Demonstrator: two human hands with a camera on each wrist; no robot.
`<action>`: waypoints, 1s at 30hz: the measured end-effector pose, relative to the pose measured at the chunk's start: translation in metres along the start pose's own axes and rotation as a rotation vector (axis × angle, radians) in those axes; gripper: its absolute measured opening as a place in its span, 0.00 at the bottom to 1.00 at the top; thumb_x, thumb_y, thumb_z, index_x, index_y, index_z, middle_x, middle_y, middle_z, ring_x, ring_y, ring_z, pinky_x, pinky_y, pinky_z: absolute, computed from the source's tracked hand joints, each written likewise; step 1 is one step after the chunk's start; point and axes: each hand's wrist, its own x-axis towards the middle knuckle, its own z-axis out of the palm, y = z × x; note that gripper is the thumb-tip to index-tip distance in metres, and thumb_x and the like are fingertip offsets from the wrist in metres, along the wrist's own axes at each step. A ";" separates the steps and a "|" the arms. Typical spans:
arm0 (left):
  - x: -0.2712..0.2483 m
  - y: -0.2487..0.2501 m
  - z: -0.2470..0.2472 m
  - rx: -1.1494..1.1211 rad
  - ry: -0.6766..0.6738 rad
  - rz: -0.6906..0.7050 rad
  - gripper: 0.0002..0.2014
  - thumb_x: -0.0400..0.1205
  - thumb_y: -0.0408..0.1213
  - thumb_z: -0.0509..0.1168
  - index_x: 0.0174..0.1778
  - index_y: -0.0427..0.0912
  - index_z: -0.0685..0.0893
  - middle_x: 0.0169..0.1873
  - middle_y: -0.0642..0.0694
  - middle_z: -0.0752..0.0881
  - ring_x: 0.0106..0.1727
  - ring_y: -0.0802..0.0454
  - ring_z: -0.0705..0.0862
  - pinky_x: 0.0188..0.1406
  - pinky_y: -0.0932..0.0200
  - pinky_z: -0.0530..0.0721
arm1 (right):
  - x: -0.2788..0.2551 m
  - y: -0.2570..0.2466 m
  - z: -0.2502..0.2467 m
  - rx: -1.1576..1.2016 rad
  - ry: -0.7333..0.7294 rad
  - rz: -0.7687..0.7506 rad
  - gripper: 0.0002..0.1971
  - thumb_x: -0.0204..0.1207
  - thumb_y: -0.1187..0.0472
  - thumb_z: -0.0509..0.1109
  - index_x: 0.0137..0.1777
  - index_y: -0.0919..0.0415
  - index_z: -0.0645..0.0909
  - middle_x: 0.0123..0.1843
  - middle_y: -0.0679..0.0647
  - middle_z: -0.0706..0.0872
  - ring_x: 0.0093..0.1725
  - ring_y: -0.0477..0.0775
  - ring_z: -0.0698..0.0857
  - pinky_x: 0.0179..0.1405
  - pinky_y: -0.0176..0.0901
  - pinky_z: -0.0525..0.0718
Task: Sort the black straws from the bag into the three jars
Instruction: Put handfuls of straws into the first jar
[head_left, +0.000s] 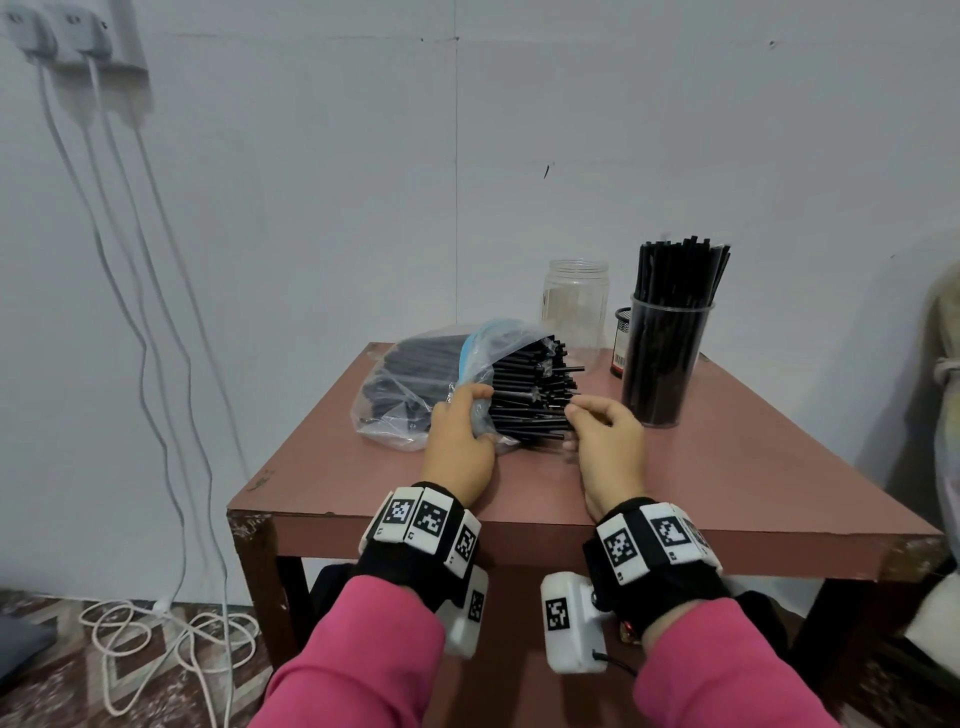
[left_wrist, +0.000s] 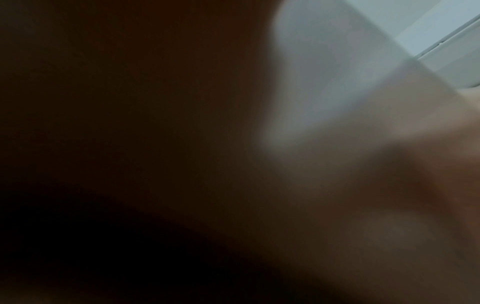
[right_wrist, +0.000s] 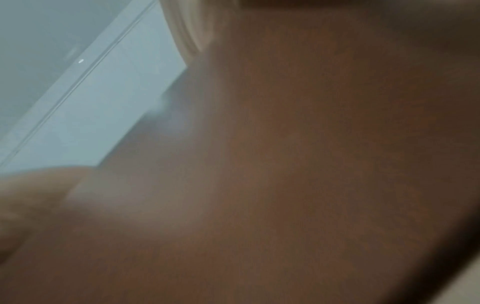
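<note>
Left hand (head_left: 460, 436): fingers curled over the clear bag (head_left: 415, 384) | Right hand (head_left: 605, 431): fingertips pinching ends of black straws (head_left: 530, 395) protruding from the bag mouth between both hands | Beyond right hand: straw-filled jar (head_left: 665, 358), empty jar (head_left: 575, 301).

My head camera looks forward and down over the tabletop (head_left: 727, 467) from close behind. My 2 wrist cameras sit pressed close, blurred dark, both catching pale wall (left_wrist: 441, 20).

Left hand (head_left: 458, 439) curled on the bag (head_left: 415, 384), near its mouth. Right hand (head_left: 608, 441), right of the bag, fingertips pinching straw ends (head_left: 535, 395).
</note>
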 end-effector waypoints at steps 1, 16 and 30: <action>0.000 0.000 0.000 0.001 -0.001 -0.001 0.24 0.78 0.22 0.61 0.66 0.52 0.76 0.61 0.43 0.73 0.62 0.48 0.75 0.67 0.59 0.68 | 0.000 -0.002 -0.001 0.023 -0.001 0.007 0.05 0.72 0.54 0.76 0.42 0.47 0.82 0.43 0.47 0.87 0.28 0.46 0.84 0.45 0.58 0.87; 0.001 -0.003 0.001 -0.007 -0.008 0.033 0.24 0.79 0.23 0.63 0.68 0.51 0.75 0.65 0.45 0.73 0.64 0.53 0.73 0.71 0.60 0.67 | -0.003 -0.004 0.003 0.015 -0.103 0.017 0.05 0.76 0.52 0.71 0.45 0.51 0.80 0.41 0.51 0.87 0.28 0.50 0.85 0.40 0.56 0.87; 0.005 -0.006 0.002 -0.009 0.080 0.010 0.24 0.78 0.22 0.63 0.70 0.46 0.74 0.66 0.42 0.73 0.61 0.54 0.73 0.68 0.62 0.67 | -0.001 -0.002 0.000 0.115 0.087 0.014 0.08 0.74 0.54 0.76 0.45 0.46 0.78 0.37 0.53 0.90 0.28 0.50 0.87 0.40 0.59 0.90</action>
